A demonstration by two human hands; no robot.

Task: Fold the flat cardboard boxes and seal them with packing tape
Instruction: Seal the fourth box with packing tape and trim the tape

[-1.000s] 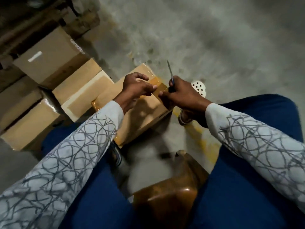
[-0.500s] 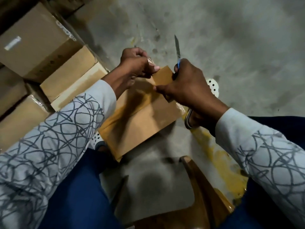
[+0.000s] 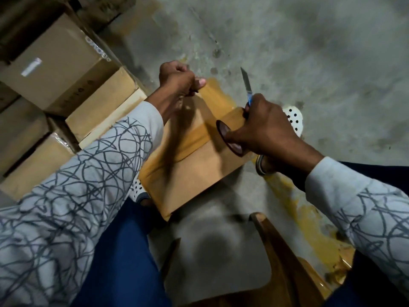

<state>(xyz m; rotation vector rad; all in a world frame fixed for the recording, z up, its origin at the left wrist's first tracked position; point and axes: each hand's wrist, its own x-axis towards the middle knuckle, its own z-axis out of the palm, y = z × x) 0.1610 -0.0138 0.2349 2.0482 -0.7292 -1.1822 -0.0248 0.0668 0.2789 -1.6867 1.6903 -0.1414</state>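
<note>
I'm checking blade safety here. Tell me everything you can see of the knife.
The knife is slim: a pale, metal-looking blade with a slanted tip above a blue handle, mostly hidden in the right hand, which grips it together with the tape roll. The bare blade points up and away from the person, tilted slightly left, seen against the floor beyond the box. Only that hand touches it.

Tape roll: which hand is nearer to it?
Right. The right hand grips the tape roll together with a knife; the left hand pinches the tape end at the far edge of the box.
</note>
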